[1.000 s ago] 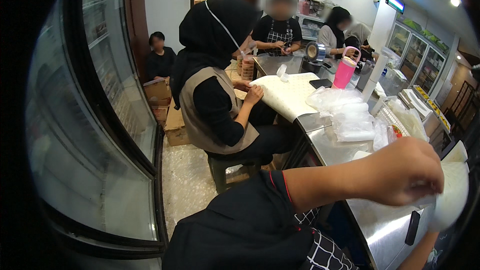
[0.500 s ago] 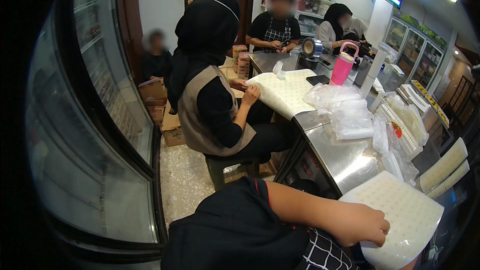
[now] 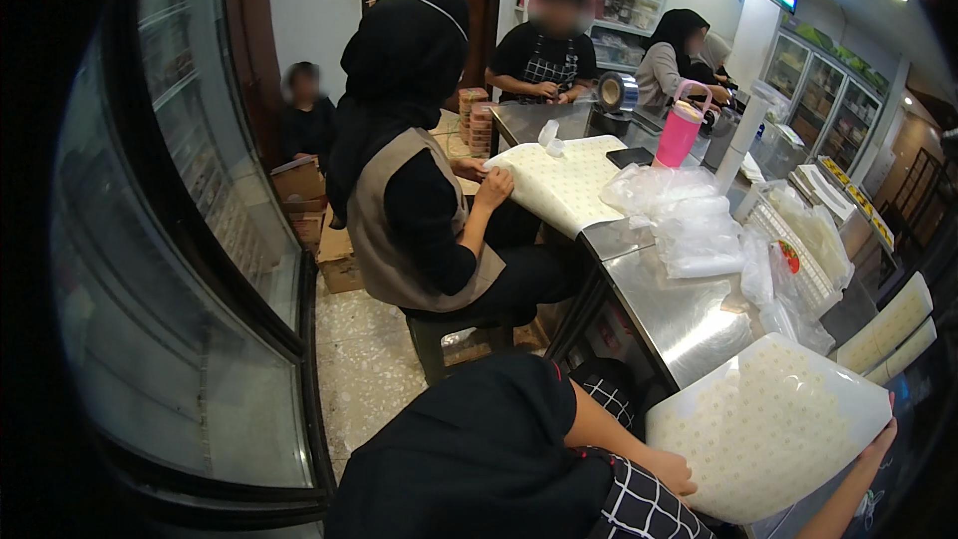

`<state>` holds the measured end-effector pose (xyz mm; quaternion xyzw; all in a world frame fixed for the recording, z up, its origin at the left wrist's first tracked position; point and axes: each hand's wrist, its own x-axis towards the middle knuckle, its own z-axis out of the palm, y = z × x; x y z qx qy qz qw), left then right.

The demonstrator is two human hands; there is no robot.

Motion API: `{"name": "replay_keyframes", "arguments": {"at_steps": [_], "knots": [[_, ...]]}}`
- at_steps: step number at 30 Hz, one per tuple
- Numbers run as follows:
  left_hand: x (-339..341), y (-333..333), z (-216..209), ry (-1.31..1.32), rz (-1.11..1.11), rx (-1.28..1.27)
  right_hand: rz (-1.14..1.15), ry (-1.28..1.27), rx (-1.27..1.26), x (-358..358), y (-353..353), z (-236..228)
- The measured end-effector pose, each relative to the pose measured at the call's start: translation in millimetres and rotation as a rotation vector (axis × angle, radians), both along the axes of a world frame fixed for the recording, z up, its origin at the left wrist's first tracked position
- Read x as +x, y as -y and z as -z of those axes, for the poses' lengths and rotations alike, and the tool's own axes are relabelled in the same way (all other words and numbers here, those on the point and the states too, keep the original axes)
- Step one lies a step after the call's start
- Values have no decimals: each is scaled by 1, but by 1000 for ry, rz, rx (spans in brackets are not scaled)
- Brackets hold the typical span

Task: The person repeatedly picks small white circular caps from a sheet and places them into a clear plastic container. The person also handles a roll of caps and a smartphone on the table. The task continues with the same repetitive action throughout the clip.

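Your right hand holds the shiny patterned sheet between your hands. Your left hand curls; I can't tell its grip.

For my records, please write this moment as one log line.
left hand: at patterned sheet; right hand: holding sheet's edge; co-worker: holding another sheet
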<state>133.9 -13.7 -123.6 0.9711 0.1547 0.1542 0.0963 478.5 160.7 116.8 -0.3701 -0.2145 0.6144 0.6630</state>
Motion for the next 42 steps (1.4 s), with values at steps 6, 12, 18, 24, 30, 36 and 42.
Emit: {"name": "replay_keyframes", "arguments": {"at_steps": [6, 12, 18, 24, 30, 36, 42], "knots": [[12, -6, 68, 132, 152, 16, -254, 97, 340, -12, 28, 7], [-32, -28, 49, -149, -310, -460, -162, 680, 535, -33, 101, 56], [-101, -32, -28, -114, -211, -1014, -110, 848, 390, -40, 170, 113], [-140, -31, -86, 274, -812, -885, -24, 878, 61, -50, 182, 137], [-119, -11, -108, 239, -945, -623, -14, 904, 32, -60, 181, 137], [-94, -28, -108, 520, -738, -57, 74, 1115, -181, -76, 183, 123], [-53, -37, -63, 205, -592, -5, 271, 1643, -118, -88, 184, 129]]}}
